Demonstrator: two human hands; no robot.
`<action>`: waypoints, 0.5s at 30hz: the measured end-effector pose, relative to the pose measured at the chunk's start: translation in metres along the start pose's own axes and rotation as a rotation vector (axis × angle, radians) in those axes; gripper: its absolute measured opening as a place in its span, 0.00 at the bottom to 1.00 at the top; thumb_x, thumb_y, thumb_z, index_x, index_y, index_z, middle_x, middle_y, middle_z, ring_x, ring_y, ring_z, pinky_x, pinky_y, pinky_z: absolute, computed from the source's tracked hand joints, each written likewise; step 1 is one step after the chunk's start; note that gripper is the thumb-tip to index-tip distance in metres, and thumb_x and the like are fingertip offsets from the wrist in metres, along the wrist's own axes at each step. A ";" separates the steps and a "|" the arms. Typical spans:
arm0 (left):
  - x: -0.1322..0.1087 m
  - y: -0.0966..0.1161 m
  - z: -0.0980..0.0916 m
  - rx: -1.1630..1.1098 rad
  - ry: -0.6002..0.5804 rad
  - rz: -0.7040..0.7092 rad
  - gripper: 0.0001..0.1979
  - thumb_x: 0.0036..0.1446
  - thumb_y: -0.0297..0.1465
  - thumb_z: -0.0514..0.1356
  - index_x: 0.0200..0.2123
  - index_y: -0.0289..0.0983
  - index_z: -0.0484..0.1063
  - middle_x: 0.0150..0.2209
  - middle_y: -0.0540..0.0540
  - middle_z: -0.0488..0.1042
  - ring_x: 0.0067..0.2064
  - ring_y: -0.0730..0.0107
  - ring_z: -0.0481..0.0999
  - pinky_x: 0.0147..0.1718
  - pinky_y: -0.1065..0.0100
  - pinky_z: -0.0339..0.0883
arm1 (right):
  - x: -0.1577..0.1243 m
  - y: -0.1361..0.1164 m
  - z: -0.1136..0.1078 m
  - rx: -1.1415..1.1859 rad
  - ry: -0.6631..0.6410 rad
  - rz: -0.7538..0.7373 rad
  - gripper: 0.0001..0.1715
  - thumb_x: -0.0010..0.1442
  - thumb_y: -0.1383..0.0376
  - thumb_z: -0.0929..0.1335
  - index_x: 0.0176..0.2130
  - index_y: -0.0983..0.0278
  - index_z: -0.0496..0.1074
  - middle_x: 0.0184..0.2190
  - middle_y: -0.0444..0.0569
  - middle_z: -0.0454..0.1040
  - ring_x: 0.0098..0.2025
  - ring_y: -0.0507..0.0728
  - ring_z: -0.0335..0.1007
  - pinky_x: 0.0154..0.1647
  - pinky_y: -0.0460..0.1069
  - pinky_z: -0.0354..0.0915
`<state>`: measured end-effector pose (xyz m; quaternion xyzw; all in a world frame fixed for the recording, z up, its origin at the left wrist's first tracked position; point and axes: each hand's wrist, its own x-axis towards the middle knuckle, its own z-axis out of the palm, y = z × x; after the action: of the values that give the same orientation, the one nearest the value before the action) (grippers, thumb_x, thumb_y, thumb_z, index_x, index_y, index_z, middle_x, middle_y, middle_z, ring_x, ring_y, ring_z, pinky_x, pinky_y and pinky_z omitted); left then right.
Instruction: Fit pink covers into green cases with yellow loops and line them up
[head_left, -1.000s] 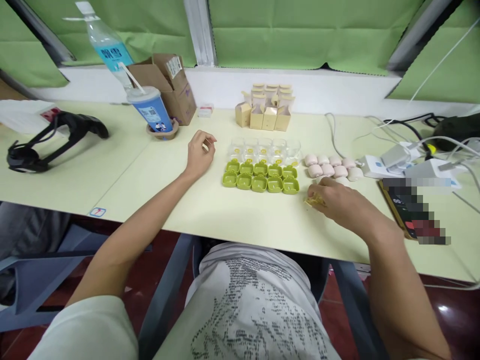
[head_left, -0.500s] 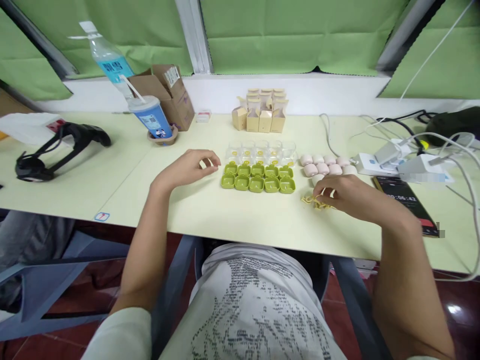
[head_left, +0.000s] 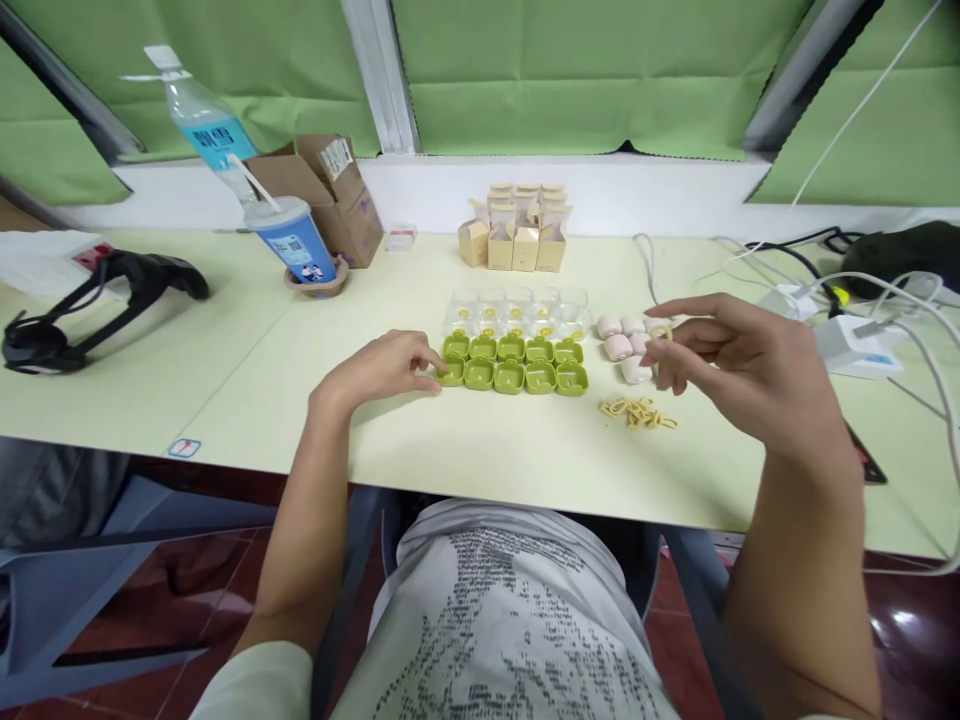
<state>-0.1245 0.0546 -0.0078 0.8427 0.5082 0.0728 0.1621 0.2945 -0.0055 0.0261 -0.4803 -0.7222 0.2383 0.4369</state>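
My left hand rests on the table at the left end of two rows of small green square cups. Its index fingertip touches the front-left cup, and the thumb is held apart beside it. Raised above the table at the right, my right hand pinches a small yellow cord loop between thumb and fingers. Below it lies a loose pile of yellow cord loops. Pale pink rounded pieces stand partly behind the right hand. Clear plastic cups with yellow marks line up behind the green ones.
Small tan cardboard boxes stand at the back by the wall. On the left are a blue drink cup, a water bottle, a brown carton and a black headset. Chargers and white cables lie at the right.
My right hand has risen from the yellow pile with a cord loop and turned palm-inward. My left hand has come down to the front-left green cup. The view has shifted slightly.
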 end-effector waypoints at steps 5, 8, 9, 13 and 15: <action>-0.003 -0.007 -0.001 -0.055 0.044 0.026 0.11 0.58 0.39 0.75 0.44 0.47 0.90 0.41 0.45 0.82 0.38 0.62 0.81 0.40 0.63 0.72 | 0.003 0.006 0.003 0.008 0.131 -0.014 0.18 0.64 0.51 0.81 0.51 0.55 0.89 0.32 0.49 0.85 0.27 0.59 0.77 0.30 0.58 0.77; -0.002 -0.009 0.001 -0.067 0.072 0.020 0.13 0.57 0.42 0.75 0.45 0.47 0.90 0.42 0.45 0.82 0.37 0.63 0.81 0.39 0.63 0.72 | 0.004 0.006 0.004 -0.036 0.163 -0.051 0.19 0.63 0.50 0.81 0.50 0.55 0.90 0.38 0.52 0.85 0.28 0.60 0.77 0.29 0.60 0.77; -0.001 -0.009 0.002 -0.066 0.075 0.018 0.13 0.57 0.42 0.75 0.44 0.47 0.90 0.43 0.45 0.82 0.37 0.63 0.81 0.39 0.62 0.73 | 0.004 0.006 0.004 -0.050 0.176 -0.067 0.18 0.64 0.49 0.81 0.48 0.55 0.90 0.41 0.53 0.85 0.29 0.60 0.77 0.30 0.61 0.78; 0.002 -0.005 0.003 -0.058 0.075 0.041 0.10 0.58 0.41 0.74 0.41 0.46 0.90 0.42 0.45 0.82 0.36 0.63 0.81 0.39 0.62 0.73 | 0.004 0.006 0.008 -0.010 0.194 -0.057 0.17 0.65 0.50 0.80 0.49 0.54 0.89 0.41 0.53 0.87 0.33 0.63 0.82 0.39 0.64 0.83; 0.003 -0.001 0.002 -0.068 0.155 0.052 0.09 0.62 0.40 0.71 0.41 0.44 0.90 0.42 0.45 0.83 0.37 0.62 0.81 0.38 0.62 0.73 | 0.004 0.007 0.009 0.044 0.203 -0.021 0.18 0.64 0.51 0.81 0.51 0.54 0.87 0.37 0.50 0.87 0.35 0.65 0.85 0.41 0.64 0.84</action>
<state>-0.1236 0.0570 -0.0105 0.8414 0.4944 0.1593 0.1491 0.2898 0.0015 0.0174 -0.4849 -0.6737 0.1995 0.5207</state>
